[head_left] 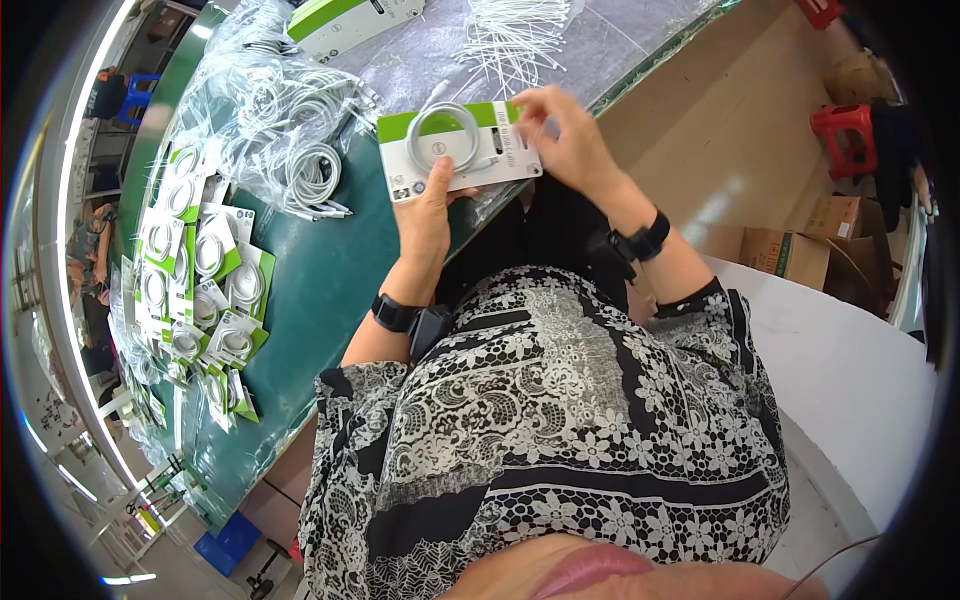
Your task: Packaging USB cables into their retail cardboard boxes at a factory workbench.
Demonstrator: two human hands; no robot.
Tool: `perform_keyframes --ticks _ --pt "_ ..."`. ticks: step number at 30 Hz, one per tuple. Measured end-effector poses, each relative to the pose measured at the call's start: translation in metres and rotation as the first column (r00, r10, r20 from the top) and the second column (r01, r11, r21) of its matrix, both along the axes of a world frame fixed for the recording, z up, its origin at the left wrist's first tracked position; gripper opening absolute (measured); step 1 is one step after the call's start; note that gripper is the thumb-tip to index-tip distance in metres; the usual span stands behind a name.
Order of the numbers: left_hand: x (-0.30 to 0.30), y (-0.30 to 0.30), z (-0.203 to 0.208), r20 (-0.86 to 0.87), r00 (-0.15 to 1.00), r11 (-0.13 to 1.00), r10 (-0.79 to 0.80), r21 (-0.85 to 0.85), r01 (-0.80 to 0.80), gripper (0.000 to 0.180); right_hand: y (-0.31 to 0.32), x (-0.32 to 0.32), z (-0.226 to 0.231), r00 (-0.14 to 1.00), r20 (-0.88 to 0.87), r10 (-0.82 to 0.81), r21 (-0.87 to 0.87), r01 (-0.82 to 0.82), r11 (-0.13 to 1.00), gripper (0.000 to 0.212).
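My left hand (428,215) grips a green-and-white packaging card (395,155) from its lower edge, thumb on the front and fingers behind. Lying against the card's front is a coiled white cable (412,140), with my left thumb over the bottom of the loop. One plug end points up past the card's top edge. At the card's right end is my right hand (570,140), its fingers bent in a pinch and slightly blurred. What sits between them, if anything, is too small to make out.
White cable ties (515,40) lie loose at the table's far side, beside a green-and-white box (355,25). Bundled cables in clear plastic (270,120) lie left of my hands. Carded cables (205,265) are heaped further left. A red stool (845,140) and cardboard boxes (785,255) stand at right.
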State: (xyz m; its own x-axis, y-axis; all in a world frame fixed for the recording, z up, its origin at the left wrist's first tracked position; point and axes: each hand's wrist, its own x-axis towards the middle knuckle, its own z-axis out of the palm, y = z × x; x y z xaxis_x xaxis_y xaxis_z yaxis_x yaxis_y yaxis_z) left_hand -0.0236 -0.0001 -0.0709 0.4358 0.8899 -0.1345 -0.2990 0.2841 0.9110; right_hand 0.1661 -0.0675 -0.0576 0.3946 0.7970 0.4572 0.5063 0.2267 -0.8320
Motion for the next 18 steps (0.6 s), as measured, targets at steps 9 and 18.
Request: perform_keyframes --ticks 9,18 --pt "-0.045 0.01 0.018 -0.037 0.988 0.988 0.147 0.042 -0.146 0.037 0.075 0.045 -0.018 0.76 0.65 -0.013 0.017 0.002 1.0 0.009" --pt "-0.048 0.023 0.03 0.078 0.972 0.973 0.221 -0.087 -0.214 0.034 0.108 0.045 -0.006 0.619 0.763 0.187 -0.126 -0.141 0.982 0.01"
